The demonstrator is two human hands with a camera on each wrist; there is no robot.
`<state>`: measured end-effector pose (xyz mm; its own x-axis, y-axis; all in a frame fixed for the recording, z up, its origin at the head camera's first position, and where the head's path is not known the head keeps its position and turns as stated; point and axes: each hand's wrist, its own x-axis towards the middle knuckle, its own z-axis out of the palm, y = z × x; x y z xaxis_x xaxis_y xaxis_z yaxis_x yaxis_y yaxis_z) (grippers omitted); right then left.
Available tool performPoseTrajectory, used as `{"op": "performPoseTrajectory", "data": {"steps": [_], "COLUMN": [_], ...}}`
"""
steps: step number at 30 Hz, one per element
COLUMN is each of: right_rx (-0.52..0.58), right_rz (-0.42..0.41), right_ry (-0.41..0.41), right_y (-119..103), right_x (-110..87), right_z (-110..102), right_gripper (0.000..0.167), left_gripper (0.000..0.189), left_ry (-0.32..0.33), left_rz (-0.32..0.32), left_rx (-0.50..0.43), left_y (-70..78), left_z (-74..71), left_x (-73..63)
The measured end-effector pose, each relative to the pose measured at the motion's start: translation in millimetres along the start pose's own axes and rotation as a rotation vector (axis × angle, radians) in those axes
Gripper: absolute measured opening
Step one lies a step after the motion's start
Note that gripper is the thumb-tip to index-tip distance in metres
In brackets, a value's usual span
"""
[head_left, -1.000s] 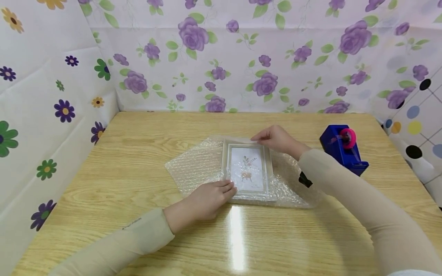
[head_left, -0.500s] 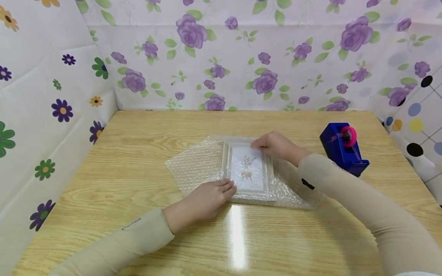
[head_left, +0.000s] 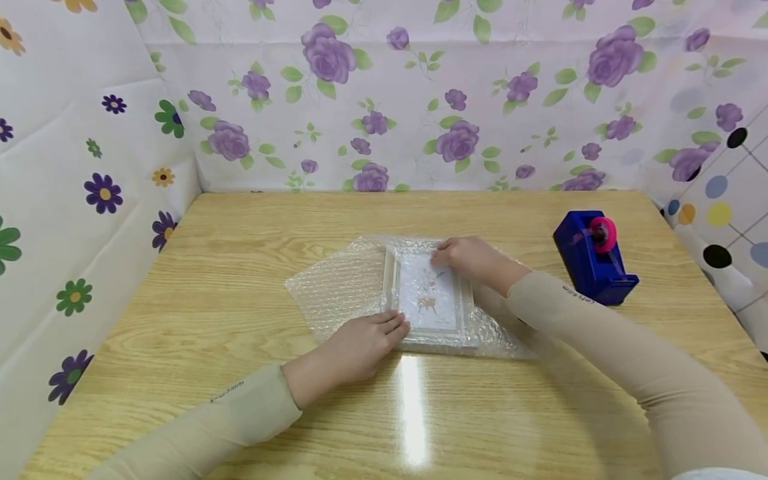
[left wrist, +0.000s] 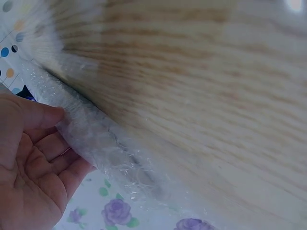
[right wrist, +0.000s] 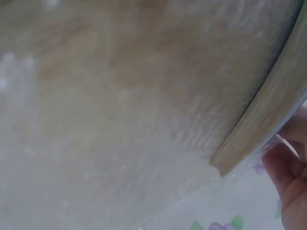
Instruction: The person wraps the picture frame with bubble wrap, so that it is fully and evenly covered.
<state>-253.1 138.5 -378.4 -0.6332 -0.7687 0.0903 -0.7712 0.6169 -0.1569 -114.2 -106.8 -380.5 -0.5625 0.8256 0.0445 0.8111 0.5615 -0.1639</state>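
A pale picture frame (head_left: 427,320) with a plant-and-stool print lies on bubble wrap (head_left: 339,280), its front covered by a clear layer of the wrap. My left hand (head_left: 366,343) holds the frame's lower left corner through the wrap, fingers on top. In the left wrist view, the thumb of this left hand (left wrist: 33,158) touches the wrapped edge. My right hand (head_left: 474,260) pinches the wrap's flap over the upper part of the print. In the right wrist view, the right hand (right wrist: 292,177) is partly cut off beside the frame's bare side (right wrist: 266,117).
A blue tape dispenser (head_left: 591,263) with a pink-cored tape roll (head_left: 603,235) stands on the right of the wooden table (head_left: 252,233). Purple-flowered cloth (head_left: 408,100) hangs along the back edge. Other patterned cloths close off both sides.
My right hand has come from the frame's top edge down over the print, drawing the bubble wrap flap toward me. My left hand has stayed at the lower left corner.
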Motion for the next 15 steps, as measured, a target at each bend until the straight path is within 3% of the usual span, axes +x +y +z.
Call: {"op": "performPoseTrajectory", "data": {"steps": [2,4,6,15], "right_rx": [-0.051,-0.132,-0.139,-0.027], "right_rz": [-0.026,-0.106,-0.134,-0.172], "right_ry": [-0.007,-0.001,-0.009,-0.022], "right_y": [-2,-4,-6,-15], "right_x": [0.6,-0.4,-1.8,-15.1], "right_z": [1,2,3,6], "right_gripper": [0.025,0.029,0.032,0.034], "left_gripper": [0.045,0.045,0.046,0.044], "left_ry": [0.007,0.012,0.012,0.035], "left_rz": [-0.007,-0.01,-0.013,-0.028], "left_rx": [-0.002,-0.002,-0.002,-0.007], "left_y": [0.0,0.4,1.1,3.5], "left_z": [0.5,0.9,1.3,2.0], "left_x": [0.3,0.3,0.4,0.2]}}
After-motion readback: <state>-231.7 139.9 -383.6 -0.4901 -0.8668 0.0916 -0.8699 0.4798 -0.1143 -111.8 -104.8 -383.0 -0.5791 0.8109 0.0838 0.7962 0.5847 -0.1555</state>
